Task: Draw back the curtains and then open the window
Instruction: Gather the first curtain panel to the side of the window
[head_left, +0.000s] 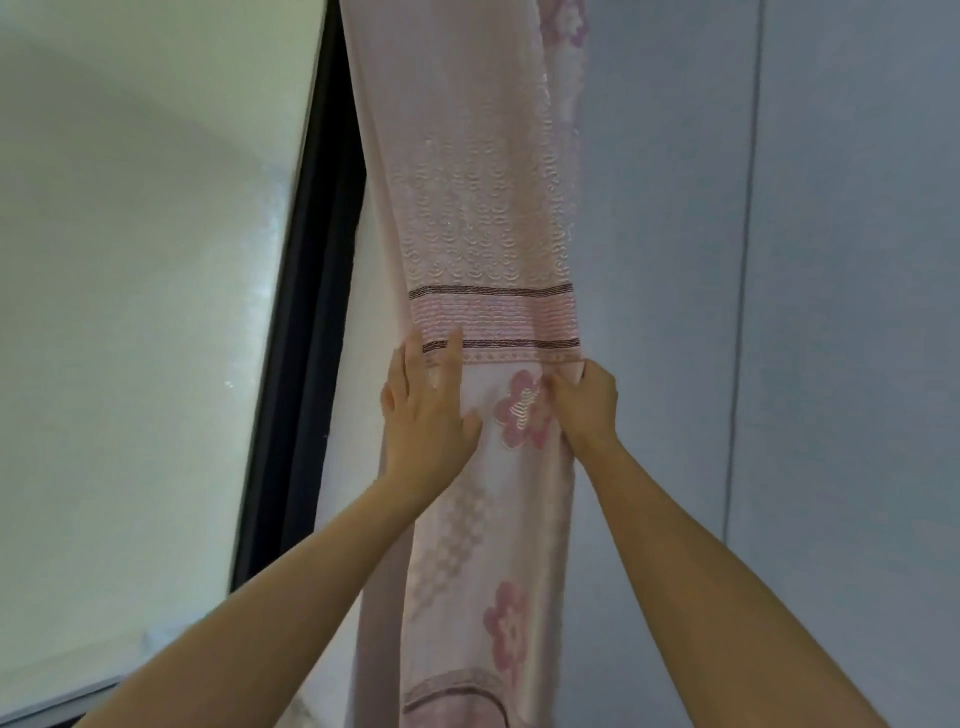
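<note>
A pale pink curtain (483, 218) with pink flowers and a striped band hangs gathered into a narrow bundle right of the window. The window (135, 291) fills the left of the view, its frosted pane shut inside a dark frame (306, 332). My left hand (426, 415) lies flat against the bundle's left side, fingers spread and pointing up. My right hand (587, 405) pinches the curtain's right edge just below the striped band, fingers closed on the fabric.
A plain grey-blue wall (779, 312) runs along the right, with a thin vertical seam. The window's lower frame edge (67, 696) crosses the bottom left corner under my left forearm.
</note>
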